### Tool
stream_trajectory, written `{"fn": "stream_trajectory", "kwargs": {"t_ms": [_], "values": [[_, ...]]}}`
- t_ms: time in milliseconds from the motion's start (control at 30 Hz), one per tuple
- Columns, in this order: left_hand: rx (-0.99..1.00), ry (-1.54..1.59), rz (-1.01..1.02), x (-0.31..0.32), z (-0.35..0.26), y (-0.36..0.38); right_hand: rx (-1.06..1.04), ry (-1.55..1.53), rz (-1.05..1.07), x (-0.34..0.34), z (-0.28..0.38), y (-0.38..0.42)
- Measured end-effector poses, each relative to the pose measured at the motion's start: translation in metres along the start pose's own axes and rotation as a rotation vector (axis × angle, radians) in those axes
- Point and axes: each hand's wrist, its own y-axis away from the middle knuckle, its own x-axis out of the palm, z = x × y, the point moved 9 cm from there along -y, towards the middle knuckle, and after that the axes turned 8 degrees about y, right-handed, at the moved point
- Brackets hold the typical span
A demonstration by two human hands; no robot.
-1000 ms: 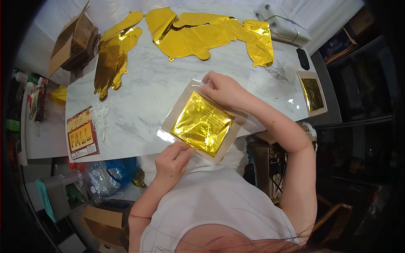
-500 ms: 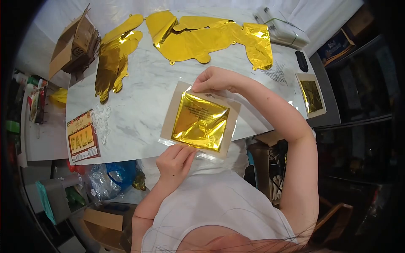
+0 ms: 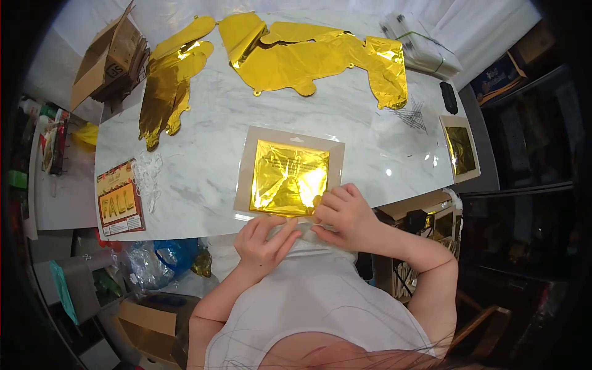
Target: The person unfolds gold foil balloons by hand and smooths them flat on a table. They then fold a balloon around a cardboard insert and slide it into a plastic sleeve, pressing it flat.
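A clear packet (image 3: 287, 177) with a tan card and folded gold foil inside lies flat near the front edge of the white marble table (image 3: 203, 154). My left hand (image 3: 262, 243) pinches the packet's near edge at the table's rim. My right hand (image 3: 344, 216) grips the same near edge at its right corner, fingers curled over the gold foil. Both hands sit side by side at the packet's bottom flap.
Flat gold foil balloons (image 3: 308, 55) and darker gold ones (image 3: 163, 92) lie across the far table. A second packet (image 3: 461, 149) lies at the right edge. A "FALL" card (image 3: 119, 200), white string (image 3: 147, 172), a cardboard box (image 3: 108, 58), a black object (image 3: 448, 97).
My right hand left the packet's far edge and came down to its near right corner. The packet turned square to me and lies flat on the table.
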Motion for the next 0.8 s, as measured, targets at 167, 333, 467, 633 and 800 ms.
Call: {"fn": "stream_trajectory", "kwargs": {"t_ms": [167,333,467,633,800], "values": [[0.151,0.004,0.02,0.008,-0.005,0.012,0.018,-0.037,-0.119,0.009,-0.008,0.007],[0.145,-0.099,0.079,0.011,-0.009,0.011,0.045,-0.107,-0.136,0.003,-0.016,0.003],[0.153,-0.128,0.101,0.012,-0.011,0.01,-0.034,0.026,-0.217,-0.002,-0.014,0.002],[0.144,-0.174,0.099,0.013,-0.012,0.008,-0.037,0.092,-0.269,-0.003,-0.02,-0.003],[0.11,-0.198,0.094,0.011,-0.013,0.005,0.03,0.074,-0.148,0.001,-0.026,-0.008]]}}
